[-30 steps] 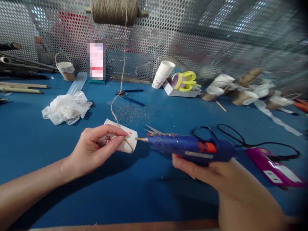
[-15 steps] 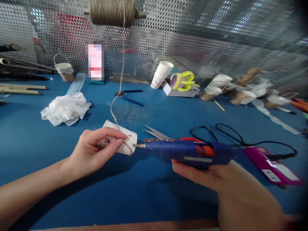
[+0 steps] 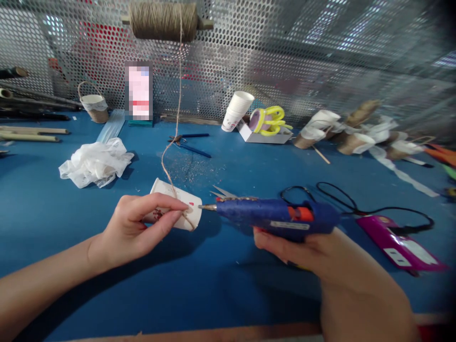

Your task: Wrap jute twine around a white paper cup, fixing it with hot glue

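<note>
My left hand [image 3: 138,228] is closed around a white paper cup [image 3: 194,202] lying on its side, its base end toward the right. Between thumb and forefinger I pinch a length of jute twine [image 3: 165,164] against the cup's wall; the twine runs up to a big spool [image 3: 163,21]. In my right hand [image 3: 302,251] is a blue glue gun [image 3: 256,213], held level. Its metal nozzle points left and is at the cup's right end; whether it touches cannot be told. Partly behind the gun lie scissors [image 3: 223,191].
Blue-handled pliers [image 3: 194,149] lie behind the cup. Crumpled white plastic [image 3: 96,162] is at left. Stacked paper cups [image 3: 238,110] and a box [image 3: 265,136] with a yellow-banded roll stand at the back. A purple power strip [image 3: 399,242] with black cable lies at right.
The glue gun's nozzle has shifted slightly upward along the cup's end. My left hand keeps its pinch on the twine and cup. The whole view has moved a little.
</note>
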A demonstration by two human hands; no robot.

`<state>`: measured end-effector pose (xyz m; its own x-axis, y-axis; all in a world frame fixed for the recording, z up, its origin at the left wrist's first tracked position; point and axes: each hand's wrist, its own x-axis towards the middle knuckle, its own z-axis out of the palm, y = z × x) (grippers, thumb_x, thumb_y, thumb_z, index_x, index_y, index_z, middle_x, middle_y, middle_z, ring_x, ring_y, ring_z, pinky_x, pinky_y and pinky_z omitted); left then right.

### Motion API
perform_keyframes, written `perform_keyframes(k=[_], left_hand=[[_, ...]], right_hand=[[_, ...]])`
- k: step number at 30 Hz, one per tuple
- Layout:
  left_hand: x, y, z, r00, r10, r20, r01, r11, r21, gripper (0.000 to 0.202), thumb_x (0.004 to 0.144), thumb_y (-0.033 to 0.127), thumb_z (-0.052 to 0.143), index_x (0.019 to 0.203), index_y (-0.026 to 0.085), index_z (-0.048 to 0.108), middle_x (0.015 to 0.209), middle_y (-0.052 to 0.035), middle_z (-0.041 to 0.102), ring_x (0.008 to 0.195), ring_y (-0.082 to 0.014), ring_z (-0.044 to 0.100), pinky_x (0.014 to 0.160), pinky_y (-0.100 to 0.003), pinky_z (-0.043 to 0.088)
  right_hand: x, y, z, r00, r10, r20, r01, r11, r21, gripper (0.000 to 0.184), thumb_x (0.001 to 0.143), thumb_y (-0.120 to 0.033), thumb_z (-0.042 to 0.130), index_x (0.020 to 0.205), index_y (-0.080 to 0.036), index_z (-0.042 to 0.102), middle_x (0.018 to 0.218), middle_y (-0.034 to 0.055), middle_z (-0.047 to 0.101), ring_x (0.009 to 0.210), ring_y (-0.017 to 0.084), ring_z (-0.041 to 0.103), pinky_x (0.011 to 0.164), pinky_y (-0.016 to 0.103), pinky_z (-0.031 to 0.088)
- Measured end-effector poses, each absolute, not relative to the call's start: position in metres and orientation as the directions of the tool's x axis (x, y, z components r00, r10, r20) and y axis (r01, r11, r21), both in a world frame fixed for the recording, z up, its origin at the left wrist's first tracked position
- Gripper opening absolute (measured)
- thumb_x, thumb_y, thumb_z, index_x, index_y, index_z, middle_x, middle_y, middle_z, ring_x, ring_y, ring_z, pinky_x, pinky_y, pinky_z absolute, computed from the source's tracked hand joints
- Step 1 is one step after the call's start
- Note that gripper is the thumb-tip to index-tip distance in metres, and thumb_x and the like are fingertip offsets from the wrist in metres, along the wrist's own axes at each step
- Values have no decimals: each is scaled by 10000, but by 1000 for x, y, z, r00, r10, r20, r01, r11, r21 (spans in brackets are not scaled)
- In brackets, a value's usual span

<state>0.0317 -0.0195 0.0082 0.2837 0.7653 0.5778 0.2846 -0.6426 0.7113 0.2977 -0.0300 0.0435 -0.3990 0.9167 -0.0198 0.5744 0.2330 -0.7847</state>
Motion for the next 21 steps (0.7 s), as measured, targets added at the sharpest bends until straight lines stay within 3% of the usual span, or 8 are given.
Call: perform_keyframes(k=[11, 21], left_hand=[[31, -22, 7, 291, 745, 600, 282, -666, 690, 187, 776, 36, 590, 873, 170, 677, 720, -11, 733, 418, -32, 546, 343, -86, 393], [32, -21, 7, 303, 743, 597, 264, -667, 696, 185, 789, 49, 582, 876, 185, 671, 701, -13, 730, 500, -79, 634, 401, -107, 485]], right_hand=[[294, -32, 51, -385, 916, -111, 599, 157, -785, 244, 755, -439, 608, 680, -207, 594, 552, -28, 555, 451, 103, 476, 401, 220, 392], [299, -28, 43, -436, 899, -23, 545, 244, -802, 257, 779, -419, 598, 638, -205, 579, 504, -34, 535, 407, 93, 467, 364, 211, 361]])
